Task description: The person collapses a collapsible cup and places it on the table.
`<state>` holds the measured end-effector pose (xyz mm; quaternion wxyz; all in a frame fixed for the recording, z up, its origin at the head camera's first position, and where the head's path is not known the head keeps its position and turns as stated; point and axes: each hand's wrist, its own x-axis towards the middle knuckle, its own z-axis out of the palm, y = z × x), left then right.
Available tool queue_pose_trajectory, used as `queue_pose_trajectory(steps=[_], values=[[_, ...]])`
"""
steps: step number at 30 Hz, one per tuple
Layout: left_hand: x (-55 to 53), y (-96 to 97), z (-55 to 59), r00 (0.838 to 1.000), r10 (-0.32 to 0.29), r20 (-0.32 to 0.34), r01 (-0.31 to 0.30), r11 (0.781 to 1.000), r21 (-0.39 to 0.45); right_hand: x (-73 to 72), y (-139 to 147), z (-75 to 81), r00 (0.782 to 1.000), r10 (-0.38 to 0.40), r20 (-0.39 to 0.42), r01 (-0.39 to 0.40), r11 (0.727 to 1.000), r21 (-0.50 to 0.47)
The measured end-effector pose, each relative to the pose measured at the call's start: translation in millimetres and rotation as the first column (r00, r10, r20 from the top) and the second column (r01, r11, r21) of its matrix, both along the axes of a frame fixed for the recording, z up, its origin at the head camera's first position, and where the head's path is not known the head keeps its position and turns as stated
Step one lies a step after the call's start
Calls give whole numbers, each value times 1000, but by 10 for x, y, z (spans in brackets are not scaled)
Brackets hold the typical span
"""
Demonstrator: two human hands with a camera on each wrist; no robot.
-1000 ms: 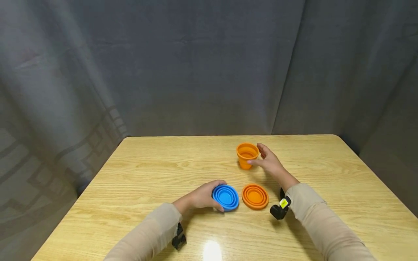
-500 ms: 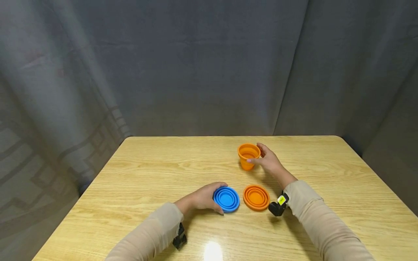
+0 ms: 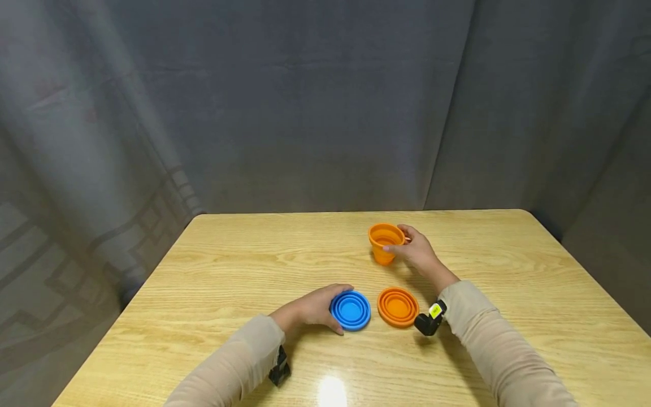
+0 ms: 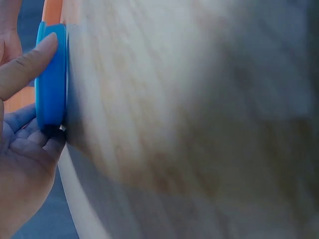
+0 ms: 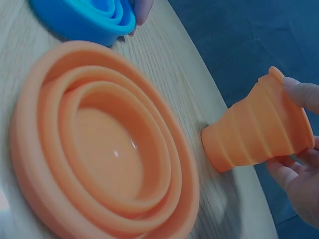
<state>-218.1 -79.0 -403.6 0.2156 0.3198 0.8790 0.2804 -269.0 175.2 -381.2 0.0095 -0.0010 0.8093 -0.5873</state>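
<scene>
A blue collapsible cup, pressed flat into rings, lies on the table. My left hand holds it by its left side, thumb at the near edge and fingers at the far edge. In the left wrist view the thumb lies against the cup's wall. Farther back an orange collapsible cup stands upright, fully extended. My right hand grips its rim from the right, thumb in front and fingers behind. Some of those fingers are hidden by the cup in the right wrist view.
A second orange collapsible cup, folded flat, lies just right of the blue one and fills much of the right wrist view. All stand on a wooden table. Grey curtains hang behind its far edge.
My right wrist has shifted slightly left, while the hand stays at the upright orange cup. The left thumb has slid a little left along the blue cup's near edge. The cups stay about where they were.
</scene>
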Motion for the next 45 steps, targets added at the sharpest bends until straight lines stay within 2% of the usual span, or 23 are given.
queue_pose_trajectory(steps=[8, 14, 21, 25, 28, 32, 35, 37, 40, 45], values=[[-20, -57, 25, 996, 39, 84, -50, 990, 135, 30, 27, 19, 999, -49, 5, 49, 999, -13], [-17, -70, 122, 990, 93, 104, -113, 971, 209, 89, 50, 97, 999, -35, -3, 35, 998, -44], [-27, -71, 223, 994, 102, 46, -111, 949, 295, 210, 41, 195, 1000, 29, -9, -29, 996, -81], [-30, -53, 255, 992, 123, 30, -125, 927, 355, 298, 24, 249, 996, 89, -32, -92, 985, -144], [-16, -36, 285, 991, 130, -13, -114, 908, 404, 365, -5, 278, 990, 133, -43, -139, 971, -194], [107, 10, 485, 989, 137, -64, -94, 888, 450, 462, -48, 298, 984, 170, -52, -177, 960, -219], [191, 43, 618, 986, 151, -63, -103, 872, 478, 542, -72, 309, 979, 194, -60, -202, 951, -234], [185, 49, 604, 984, 163, -69, -108, 862, 494, 585, -86, 310, 975, 211, -61, -220, 944, -246], [130, 49, 515, 980, 176, -90, -106, 852, 513, 633, -103, 300, 971, 233, -61, -241, 939, -247], [63, 60, 420, 976, 184, -117, -97, 846, 524, 703, -118, 283, 962, 269, -47, -272, 935, -227]])
